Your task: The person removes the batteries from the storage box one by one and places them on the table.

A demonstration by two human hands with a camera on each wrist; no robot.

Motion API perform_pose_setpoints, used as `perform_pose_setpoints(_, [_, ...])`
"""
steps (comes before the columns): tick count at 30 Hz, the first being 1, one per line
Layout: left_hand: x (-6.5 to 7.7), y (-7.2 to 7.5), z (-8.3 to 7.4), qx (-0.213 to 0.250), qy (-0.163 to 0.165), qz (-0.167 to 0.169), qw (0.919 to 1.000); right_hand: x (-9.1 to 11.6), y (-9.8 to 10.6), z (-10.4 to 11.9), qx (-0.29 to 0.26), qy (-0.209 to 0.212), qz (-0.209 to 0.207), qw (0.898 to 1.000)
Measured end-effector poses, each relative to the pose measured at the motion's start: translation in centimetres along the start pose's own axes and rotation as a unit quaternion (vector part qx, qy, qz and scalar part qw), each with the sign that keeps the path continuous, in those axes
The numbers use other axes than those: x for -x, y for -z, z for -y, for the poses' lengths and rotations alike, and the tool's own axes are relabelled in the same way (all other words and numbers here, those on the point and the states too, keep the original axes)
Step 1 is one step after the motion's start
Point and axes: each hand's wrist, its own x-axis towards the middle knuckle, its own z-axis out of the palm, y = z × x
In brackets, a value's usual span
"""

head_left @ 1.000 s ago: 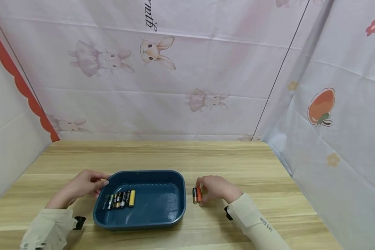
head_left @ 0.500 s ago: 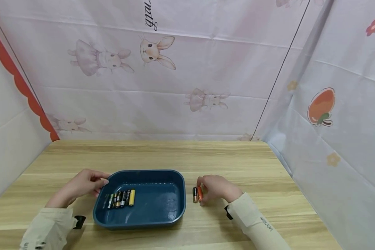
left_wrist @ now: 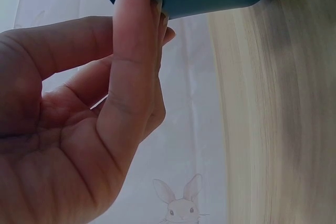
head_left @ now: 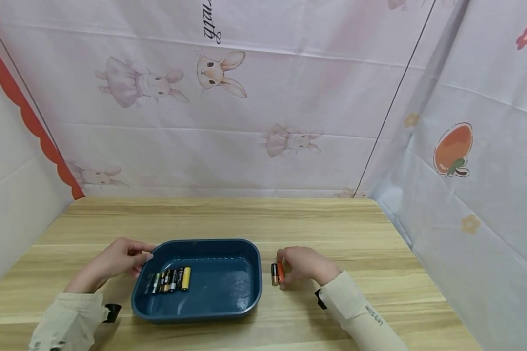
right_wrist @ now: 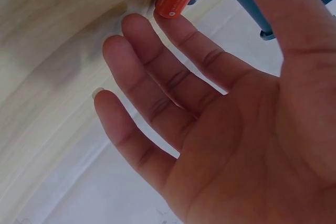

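Note:
In the head view my left hand (head_left: 120,261) touches the left rim of a dark blue tray (head_left: 197,313) with its fingertips. The left wrist view shows those fingers fairly straight against the tray's outer wall. Inside, toward the left, several batteries lie side by side in a row, with a yellow battery (head_left: 186,278) at its right end. Right of the tray, my right hand (head_left: 305,264) pinches an orange battery (head_left: 281,273) by its two ends. A black battery with a copper end (head_left: 274,274) lies alongside it on the table. The right wrist view shows the other fingers loosely spread.
The light wood table (head_left: 228,219) runs back to a hanging cloth (head_left: 254,112) printed with rabbits. More printed cloth stands on the right, and a pale cloth with a red scalloped border closes the left side.
Both hands stay in nearly the same places. The orange battery turns slightly in my right fingers beside the black one. The tray and its batteries have not visibly moved.

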Motion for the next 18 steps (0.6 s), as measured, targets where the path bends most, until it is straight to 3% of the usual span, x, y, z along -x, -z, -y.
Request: perform_pose_setpoints(18, [-0.05,0.02,0.03,-0.002,0.006,0.001,1.0000,0.02,-0.15,0.01,0.009,-0.003,-0.004,1.000])
